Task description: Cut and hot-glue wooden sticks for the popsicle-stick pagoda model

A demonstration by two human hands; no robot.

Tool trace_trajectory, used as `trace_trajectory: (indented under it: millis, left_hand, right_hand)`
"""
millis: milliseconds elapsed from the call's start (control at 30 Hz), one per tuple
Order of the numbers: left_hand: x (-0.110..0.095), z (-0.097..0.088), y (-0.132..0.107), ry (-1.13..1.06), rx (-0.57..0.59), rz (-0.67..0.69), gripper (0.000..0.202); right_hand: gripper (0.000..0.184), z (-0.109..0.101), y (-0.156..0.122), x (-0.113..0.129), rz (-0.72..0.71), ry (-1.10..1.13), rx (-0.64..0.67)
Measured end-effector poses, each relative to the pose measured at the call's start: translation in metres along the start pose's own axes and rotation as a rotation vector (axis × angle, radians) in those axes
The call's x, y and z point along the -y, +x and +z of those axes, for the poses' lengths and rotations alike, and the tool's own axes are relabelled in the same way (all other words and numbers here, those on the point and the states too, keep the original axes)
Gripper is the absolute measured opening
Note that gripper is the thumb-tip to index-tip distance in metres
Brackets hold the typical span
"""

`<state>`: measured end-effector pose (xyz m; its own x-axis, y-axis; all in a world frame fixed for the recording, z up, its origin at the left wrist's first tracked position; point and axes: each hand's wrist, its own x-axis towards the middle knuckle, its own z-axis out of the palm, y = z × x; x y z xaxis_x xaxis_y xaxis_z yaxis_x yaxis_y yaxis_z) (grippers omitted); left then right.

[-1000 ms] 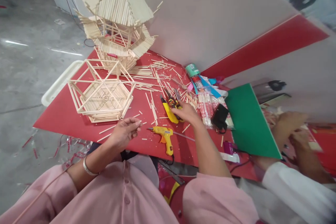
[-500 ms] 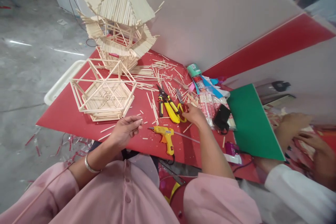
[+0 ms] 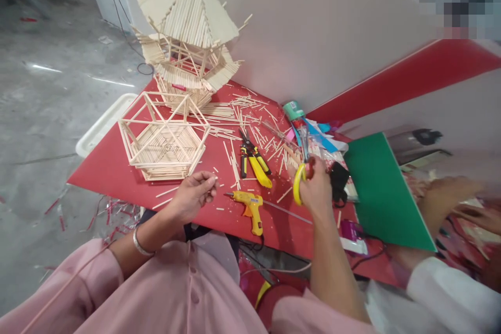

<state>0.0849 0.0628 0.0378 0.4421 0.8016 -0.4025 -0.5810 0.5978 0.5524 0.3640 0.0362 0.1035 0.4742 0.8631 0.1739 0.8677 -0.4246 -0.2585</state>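
My right hand [image 3: 316, 185] is closed around the yellow-handled scissors [image 3: 299, 183], their blades pointing away toward the wall. They are above the right part of the red table [image 3: 282, 229]. My left hand [image 3: 195, 193] has its fingertips pinched together near the table's front edge; a tiny pale bit shows at the tips, too small to name. Just beyond it stands a hexagonal stick frame [image 3: 164, 141] with a ringed stick floor. Between my hands lie a yellow glue gun [image 3: 250, 206], its nozzle toward my left hand, and yellow-and-black pliers [image 3: 254, 162].
A tiered stick pavilion [image 3: 191, 15] stands at the back left by the wall. Loose sticks [image 3: 223, 112] are scattered mid-table. A green board [image 3: 385, 188], a black object [image 3: 338, 182] and a green-labelled can [image 3: 293, 110] are rightward. Another person's hands [image 3: 450, 198] work beyond the board.
My right hand has picked up the scissors from beside the pliers and moved them right, blades raised. My left hand stays pinched in about the same place. The view has shifted slightly.
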Motion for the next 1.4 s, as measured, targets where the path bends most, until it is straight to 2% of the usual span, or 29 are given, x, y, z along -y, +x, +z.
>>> trace_trajectory:
  millis: [67, 133, 233, 300, 467, 567, 700, 800, 867, 933, 1033, 1100, 1267, 1400]
  left_hand:
    - [0.000, 0.004, 0.003, 0.000, 0.019, -0.001, 0.034]
    - [0.002, 0.007, 0.005, 0.000, 0.038, -0.006, 0.034]
    - [0.003, 0.009, 0.005, 0.004, 0.050, -0.016, 0.033]
    - [0.003, 0.009, 0.004, 0.006, 0.045, -0.026, 0.034]
    - [0.003, 0.012, 0.000, 0.027, 0.023, -0.035, 0.036]
    - [0.005, 0.011, 0.001, 0.070, 0.013, 0.012, 0.036]
    - [0.006, 0.007, 0.000, 0.341, -0.018, 0.199, 0.025]
    - [0.002, 0.005, -0.003, 0.615, -0.022, 0.419, 0.013]
    - [0.000, 0.005, -0.004, 0.664, 0.006, 0.485, 0.011]
    - [0.001, 0.005, -0.003, 0.563, 0.036, 0.411, 0.012]
    - [0.008, 0.004, 0.000, 0.316, 0.069, 0.227, 0.030]
    - [0.014, 0.004, 0.002, 0.223, 0.083, 0.179, 0.027]
    - [0.016, 0.008, 0.001, 0.163, 0.068, 0.212, 0.023]
    - [0.007, 0.010, -0.002, 0.239, -0.017, 0.301, 0.028]
  right_hand:
    - [0.064, -0.004, -0.029, 0.019, -0.065, 0.198, 0.121]
    - [0.062, -0.003, -0.057, 0.039, -0.162, 0.261, 0.197]
    - [0.055, 0.004, -0.086, 0.059, -0.300, 0.298, 0.252]
    - [0.051, 0.012, -0.094, 0.064, -0.275, 0.374, 0.255]
    - [0.046, 0.029, -0.094, 0.070, -0.051, 0.695, 0.199]
    - [0.046, 0.033, -0.090, 0.083, 0.049, 0.919, 0.247]
    - [0.049, 0.037, -0.087, 0.102, 0.158, 1.125, 0.320]
    - [0.048, 0.043, -0.086, 0.109, 0.170, 1.205, 0.343]
    - [0.045, 0.047, -0.087, 0.110, 0.165, 1.263, 0.353]
    - [0.042, 0.050, -0.088, 0.110, 0.175, 1.307, 0.345]
    - [0.043, 0.055, -0.091, 0.109, 0.216, 1.358, 0.329]
    - [0.047, 0.059, -0.093, 0.110, 0.247, 1.394, 0.339]
    - [0.050, 0.059, -0.099, 0.113, 0.287, 1.383, 0.411]
    - [0.041, 0.042, -0.102, 0.098, 0.165, 1.113, 0.373]
